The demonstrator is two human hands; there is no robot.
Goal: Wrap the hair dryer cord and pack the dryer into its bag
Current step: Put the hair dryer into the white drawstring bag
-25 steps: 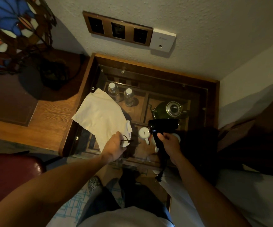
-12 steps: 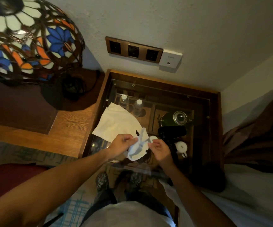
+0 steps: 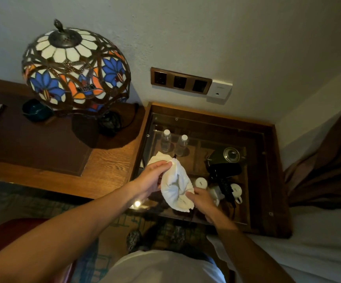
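A cream cloth bag point(image 3: 175, 184) is held above the glass-topped side table point(image 3: 275, 180). My left hand point(image 3: 153, 178) pinches its upper rim by a dark drawstring toggle, and my right hand point(image 3: 201, 199) grips the lower rim, the two spreading the bag's mouth. The black hair dryer point(image 3: 225, 170) lies on the glass to the right of the bag, with no hand on it. Its coiled black cord point(image 3: 227, 189) trails toward me over the glass.
Under the glass stand two water bottles point(image 3: 165, 140), a kettle point(image 3: 226, 155) and white cups point(image 3: 236, 190). A stained-glass lamp point(image 3: 74, 68) stands on the wooden desk point(image 3: 108, 166) at the left. Wall sockets point(image 3: 180, 81) sit behind. A white bed point(image 3: 318, 252) lies on the right, a red chair point(image 3: 12, 229) lower left.
My right hand let go of the hair dryer, which now lies on the glass, and took hold of the bag. Both hands lifted the bag and pulled its mouth apart. The view tilted up.
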